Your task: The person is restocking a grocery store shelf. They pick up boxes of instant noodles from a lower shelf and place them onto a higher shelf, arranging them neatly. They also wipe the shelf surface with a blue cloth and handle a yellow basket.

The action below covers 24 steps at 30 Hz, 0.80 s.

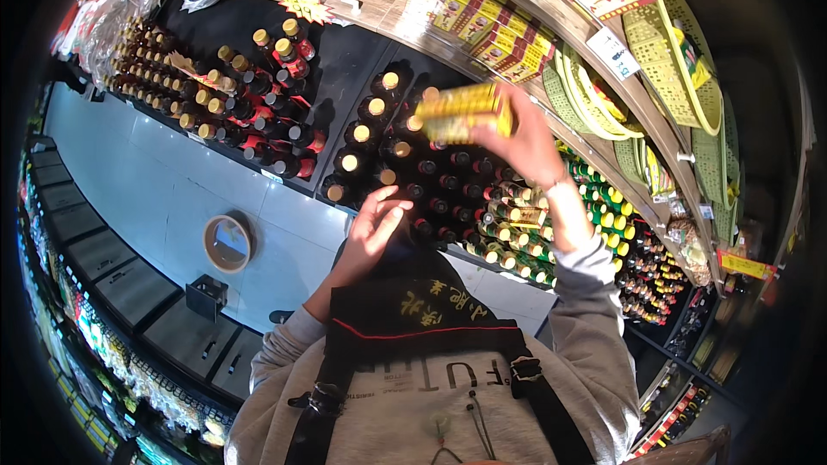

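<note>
A small yellow carton (460, 113), blurred by motion, is gripped by my right hand (526, 135) over the rows of bottles. My left hand (373, 226) is held in front of my apron (413, 310) with fingers part-curled and nothing in it. Dark bottles with yellow caps (362, 134) stand below and just past the left hand. Under the right forearm are bottles with pale caps lying among dark-capped ones (462, 186). Stacked yellow and red cartons (491, 29) sit on the wooden shelf beyond the right hand.
Green plastic baskets (672, 58) with packets hang over the shelf at right. A price card (612, 53) is fixed to the upper shelf edge. On the left, a round brown-rimmed container (227, 243) and a dark crate (207, 296) stand on the tiled floor (174, 187).
</note>
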Motion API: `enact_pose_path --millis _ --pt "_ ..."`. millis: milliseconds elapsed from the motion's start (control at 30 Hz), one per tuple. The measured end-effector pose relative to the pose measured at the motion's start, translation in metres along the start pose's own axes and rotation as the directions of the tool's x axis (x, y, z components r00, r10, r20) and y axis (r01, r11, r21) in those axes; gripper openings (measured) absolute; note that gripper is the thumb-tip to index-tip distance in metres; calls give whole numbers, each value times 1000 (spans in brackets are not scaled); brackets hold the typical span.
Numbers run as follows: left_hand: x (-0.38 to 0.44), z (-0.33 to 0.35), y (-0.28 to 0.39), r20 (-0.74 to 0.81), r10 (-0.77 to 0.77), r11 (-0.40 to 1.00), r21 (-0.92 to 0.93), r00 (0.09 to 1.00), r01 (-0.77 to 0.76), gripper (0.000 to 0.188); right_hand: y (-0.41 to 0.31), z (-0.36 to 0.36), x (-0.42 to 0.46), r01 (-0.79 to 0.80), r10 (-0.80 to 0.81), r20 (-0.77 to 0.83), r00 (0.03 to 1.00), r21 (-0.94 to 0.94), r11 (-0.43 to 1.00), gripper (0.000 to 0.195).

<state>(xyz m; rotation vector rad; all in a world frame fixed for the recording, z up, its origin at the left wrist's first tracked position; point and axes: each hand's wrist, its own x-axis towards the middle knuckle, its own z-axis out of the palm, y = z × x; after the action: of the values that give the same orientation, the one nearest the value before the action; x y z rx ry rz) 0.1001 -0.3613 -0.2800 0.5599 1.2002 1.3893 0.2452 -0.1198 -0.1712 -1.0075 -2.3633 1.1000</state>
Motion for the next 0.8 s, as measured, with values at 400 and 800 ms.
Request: enact_pose_path --millis 400,800 --pt "-1 -19 9 22 -147 982 121 989 143 25 62 -4 153 289 -388 24 921 -711 641 53" --pt "16 -13 19 17 -140 972 192 990 135 25 87 29 190 -56 -22 -73 997 -900 433 51"
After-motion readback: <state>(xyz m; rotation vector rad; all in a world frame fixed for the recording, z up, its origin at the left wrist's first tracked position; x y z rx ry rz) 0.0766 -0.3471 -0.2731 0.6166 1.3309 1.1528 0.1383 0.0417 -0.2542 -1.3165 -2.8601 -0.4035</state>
